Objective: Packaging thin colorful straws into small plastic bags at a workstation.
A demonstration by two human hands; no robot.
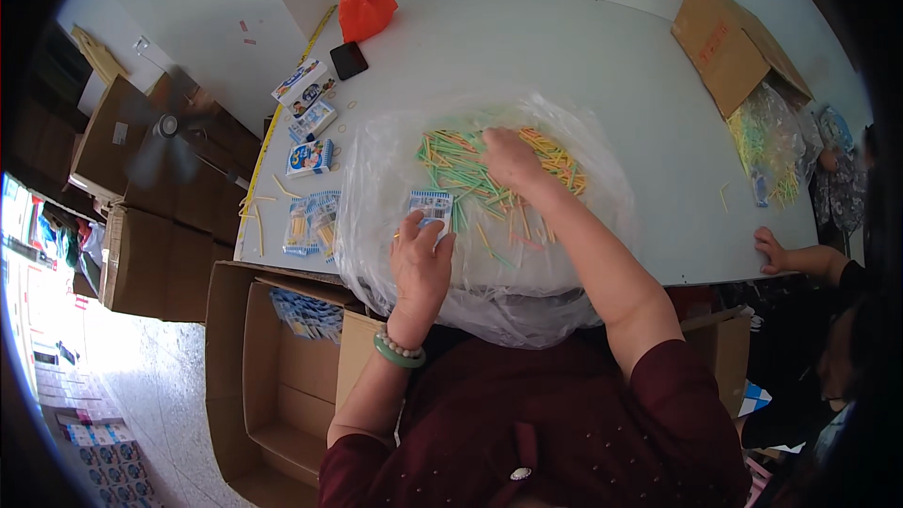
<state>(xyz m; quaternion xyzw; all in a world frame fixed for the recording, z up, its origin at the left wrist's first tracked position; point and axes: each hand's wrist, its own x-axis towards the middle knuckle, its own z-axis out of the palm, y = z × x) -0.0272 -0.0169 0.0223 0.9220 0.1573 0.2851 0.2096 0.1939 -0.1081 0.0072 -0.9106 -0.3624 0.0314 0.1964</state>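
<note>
My left hand [420, 259] is closed on the lower part of a small blue-and-white packet [431, 203] over the clear plastic sheet. My right hand [511, 162] reaches into a loose pile of thin straw-like sticks [451, 158], green, yellow and orange. Its fingers are drawn together at the top of the pile; the sticks between them are mostly hidden. Several sticks lie scattered just below the pile. A clear plastic bag [602, 216] is spread under the pile, its crumpled edge hanging over the table's near side.
Filled packets [299, 226] and small boxes [310, 158] lie left, near a black phone [349, 61] and red bag [365, 11]. Open cartons [282, 395] stand below. A carton [729, 47] spills sticks at right, beside another person's hand [771, 251]. A fan [166, 125] stands left.
</note>
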